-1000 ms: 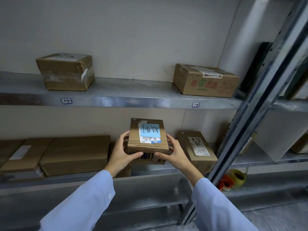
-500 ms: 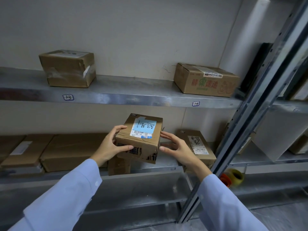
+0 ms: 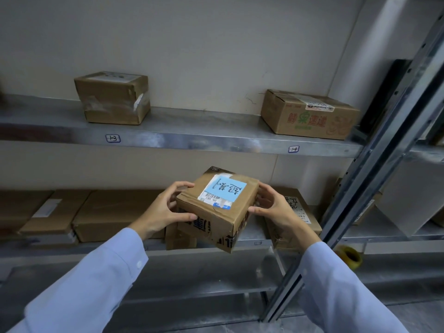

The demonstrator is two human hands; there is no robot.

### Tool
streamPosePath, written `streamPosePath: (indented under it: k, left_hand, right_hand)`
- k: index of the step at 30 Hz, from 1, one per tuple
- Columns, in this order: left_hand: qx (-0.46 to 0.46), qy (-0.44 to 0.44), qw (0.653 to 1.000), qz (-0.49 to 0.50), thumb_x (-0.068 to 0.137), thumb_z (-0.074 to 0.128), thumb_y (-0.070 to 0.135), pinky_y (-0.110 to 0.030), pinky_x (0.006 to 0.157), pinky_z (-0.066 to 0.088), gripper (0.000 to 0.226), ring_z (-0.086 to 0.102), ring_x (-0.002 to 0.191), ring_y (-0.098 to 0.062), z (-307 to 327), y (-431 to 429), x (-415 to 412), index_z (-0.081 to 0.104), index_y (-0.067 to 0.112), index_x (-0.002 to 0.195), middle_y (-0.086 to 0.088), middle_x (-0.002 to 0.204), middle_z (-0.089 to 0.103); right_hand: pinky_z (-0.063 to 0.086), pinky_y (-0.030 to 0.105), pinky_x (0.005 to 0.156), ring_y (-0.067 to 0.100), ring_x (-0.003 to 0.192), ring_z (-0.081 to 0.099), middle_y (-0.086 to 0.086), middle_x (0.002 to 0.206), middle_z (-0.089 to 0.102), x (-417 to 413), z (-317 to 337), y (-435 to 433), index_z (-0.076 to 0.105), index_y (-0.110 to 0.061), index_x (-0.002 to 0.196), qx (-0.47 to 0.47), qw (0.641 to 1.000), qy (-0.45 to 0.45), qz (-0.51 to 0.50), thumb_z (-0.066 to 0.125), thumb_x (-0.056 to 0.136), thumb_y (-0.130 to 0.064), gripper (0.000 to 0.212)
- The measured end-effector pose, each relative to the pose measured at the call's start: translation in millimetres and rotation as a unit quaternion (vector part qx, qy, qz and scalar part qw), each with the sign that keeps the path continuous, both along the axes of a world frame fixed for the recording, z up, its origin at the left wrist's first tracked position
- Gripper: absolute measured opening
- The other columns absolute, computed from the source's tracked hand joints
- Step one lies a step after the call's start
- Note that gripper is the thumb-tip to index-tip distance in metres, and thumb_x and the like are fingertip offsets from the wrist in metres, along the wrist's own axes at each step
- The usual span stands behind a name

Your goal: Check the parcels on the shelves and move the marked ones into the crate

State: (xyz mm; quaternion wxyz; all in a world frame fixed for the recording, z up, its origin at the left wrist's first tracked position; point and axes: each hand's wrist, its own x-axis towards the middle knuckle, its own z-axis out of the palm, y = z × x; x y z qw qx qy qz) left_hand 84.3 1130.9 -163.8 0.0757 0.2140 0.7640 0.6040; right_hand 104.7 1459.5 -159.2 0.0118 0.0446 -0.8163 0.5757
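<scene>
My left hand (image 3: 165, 210) and right hand (image 3: 274, 207) clasp opposite sides of the small brown cardboard parcel (image 3: 240, 207) with its blue handwritten label (image 3: 225, 189), held tilted off the grey metal lower shelf (image 3: 254, 233), so I should squeeze evenly and level it before carrying it to the unseen crate.

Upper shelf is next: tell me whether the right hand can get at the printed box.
Likely not yet: the right hand grips the blue-labelled parcel. Once freed, probably yes; nothing stands before the printed box.
</scene>
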Motion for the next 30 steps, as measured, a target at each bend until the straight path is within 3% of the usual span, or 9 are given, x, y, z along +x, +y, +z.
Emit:
streamPosePath:
  k: [3,7,11,15,18,21,24,27,30]
  left_hand:
    - [0.030,0.007,0.999,0.026,0.058,0.092,0.030,-0.033,0.105,0.044,0.076,0.054,0.125,-0.012,-3,1,-2,0.053,0.036,0.124,0.010,0.127,0.062]
    - [0.071,0.008,0.995,0.074,0.069,0.083,0.000,-0.023,0.088,0.054,0.063,0.057,0.121,-0.017,-8,12,1,0.054,0.020,0.121,0.005,0.126,0.059]
    - [0.078,0.027,0.989,0.123,0.069,0.083,-0.002,-0.038,0.099,0.051,0.061,0.058,0.117,-0.014,-17,20,-2,0.056,0.028,0.115,0.007,0.121,0.061]
    - [0.059,0.038,0.985,0.156,0.070,0.084,0.005,-0.043,0.097,0.050,0.060,0.051,0.122,-0.007,-25,28,1,0.054,0.034,0.113,0.009,0.128,0.056]
    - [0.048,0.027,0.990,0.131,0.073,0.083,0.007,-0.045,0.096,0.052,0.067,0.047,0.128,-0.013,-25,34,2,0.052,0.042,0.120,0.008,0.141,0.048]
    - [0.050,0.010,0.993,0.102,0.074,0.081,0.002,-0.043,0.098,0.052,0.078,0.044,0.131,-0.014,-24,37,4,0.047,0.043,0.131,0.008,0.147,0.041]
    - [0.044,-0.009,0.997,0.069,0.074,0.080,-0.001,-0.039,0.101,0.048,0.088,0.036,0.138,-0.013,-24,37,8,0.039,0.045,0.137,0.007,0.151,0.033]
    - [-0.005,-0.027,0.999,0.040,0.074,0.082,0.002,-0.044,0.107,0.041,0.101,0.028,0.141,-0.013,-27,36,8,0.025,0.044,0.147,0.006,0.156,0.025]
    - [-0.038,-0.029,0.999,0.022,0.071,0.086,0.009,-0.046,0.107,0.042,0.110,0.028,0.141,-0.017,-27,36,8,0.017,0.042,0.151,0.006,0.158,0.022]
  right_hand:
    - [0.050,0.031,0.101,0.017,0.122,0.058,0.000,0.131,0.061,2,-3,1,0.054,-0.029,0.132,0.013,1.000,0.008,-0.013,0.093,0.054,-0.033,0.087]
    - [0.049,0.032,0.103,0.013,0.123,0.057,-0.006,0.129,0.062,8,-8,2,0.051,-0.029,0.136,0.016,0.999,0.021,-0.028,0.093,0.052,-0.031,0.094]
    - [0.049,0.029,0.102,0.001,0.116,0.058,-0.007,0.126,0.062,15,-12,0,0.052,-0.023,0.133,0.027,0.997,0.046,-0.056,0.092,0.052,-0.034,0.091]
    - [0.048,0.014,0.090,-0.005,0.112,0.056,-0.013,0.122,0.061,20,-15,-4,0.051,-0.031,0.129,0.032,0.993,0.066,-0.094,0.091,0.050,-0.039,0.089]
    - [0.049,0.025,0.095,0.001,0.112,0.057,-0.020,0.118,0.060,20,-18,-5,0.050,-0.034,0.126,0.022,0.991,0.069,-0.112,0.091,0.048,-0.045,0.089]
    - [0.050,0.034,0.098,0.008,0.118,0.055,-0.016,0.123,0.059,21,-22,-4,0.048,-0.034,0.128,0.008,0.991,0.062,-0.116,0.091,0.047,-0.051,0.093]
    - [0.051,0.026,0.094,0.010,0.118,0.055,-0.015,0.123,0.057,22,-24,-5,0.046,-0.031,0.130,0.009,0.991,0.058,-0.118,0.092,0.054,-0.039,0.089]
    - [0.049,0.017,0.092,0.008,0.122,0.052,-0.013,0.129,0.054,21,-29,-9,0.042,-0.027,0.138,0.007,0.992,0.056,-0.113,0.093,0.061,-0.025,0.092]
    - [0.048,0.019,0.096,0.006,0.124,0.050,-0.013,0.133,0.052,21,-33,-14,0.037,-0.028,0.146,0.004,0.993,0.055,-0.108,0.092,0.063,-0.020,0.100]
